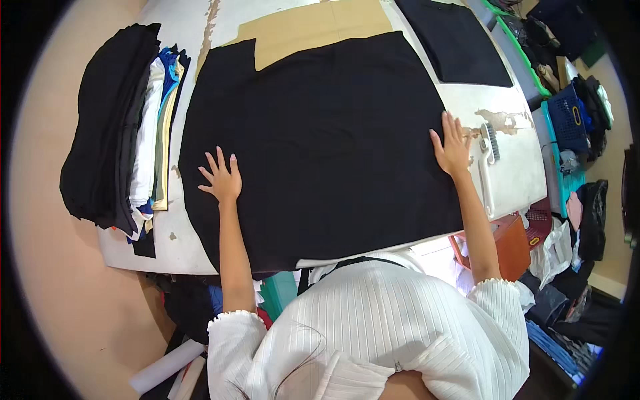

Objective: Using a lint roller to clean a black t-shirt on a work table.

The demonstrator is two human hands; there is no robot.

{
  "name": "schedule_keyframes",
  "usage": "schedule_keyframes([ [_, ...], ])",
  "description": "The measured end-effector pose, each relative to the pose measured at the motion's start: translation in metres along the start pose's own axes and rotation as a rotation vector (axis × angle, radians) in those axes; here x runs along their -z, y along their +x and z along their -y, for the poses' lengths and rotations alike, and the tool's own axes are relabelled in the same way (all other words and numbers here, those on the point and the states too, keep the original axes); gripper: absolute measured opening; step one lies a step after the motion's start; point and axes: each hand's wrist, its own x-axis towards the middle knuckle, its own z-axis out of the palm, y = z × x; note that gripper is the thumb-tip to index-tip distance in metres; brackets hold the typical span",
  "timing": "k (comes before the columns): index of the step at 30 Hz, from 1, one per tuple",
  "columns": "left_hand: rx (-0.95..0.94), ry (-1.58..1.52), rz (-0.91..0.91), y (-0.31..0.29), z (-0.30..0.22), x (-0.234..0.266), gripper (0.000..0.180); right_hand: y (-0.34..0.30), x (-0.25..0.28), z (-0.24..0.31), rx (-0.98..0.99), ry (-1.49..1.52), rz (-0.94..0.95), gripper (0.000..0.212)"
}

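A large piece of black fabric (327,140) lies spread over the white table, its near edge hanging at the front. My left hand (223,177) rests flat on its left part with the fingers spread. At the right edge of the cloth my right hand (453,145) lies flat, fingers stretched out, partly on the fabric. Under the far side of the cloth shows a sheet of tan paper (313,28), part of it covered. Just right of my right hand is a white-handled brush (487,170) with grey bristles.
On the left stands a tall stack of folded black cloth (110,127) beside white and coloured fabrics (155,127). A folded black cloth (457,43) lies at the far right of the worn white table (523,160). Beyond the right edge are a blue basket (569,119) and heaped clothes.
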Motion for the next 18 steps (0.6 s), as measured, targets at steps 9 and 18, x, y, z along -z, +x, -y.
schedule_keyframes([
  [9, -0.738, -0.077, -0.040, -0.077, -0.150, 0.000, 0.053, -0.005, 0.014, 0.139, 0.540, 0.304, 0.091, 0.055],
  [18, -0.230, -0.017, -0.089, 0.015, -0.066, -0.005, 0.057, 0.098, -0.028, 0.025, 0.031, 0.011, -0.058, 0.056],
])
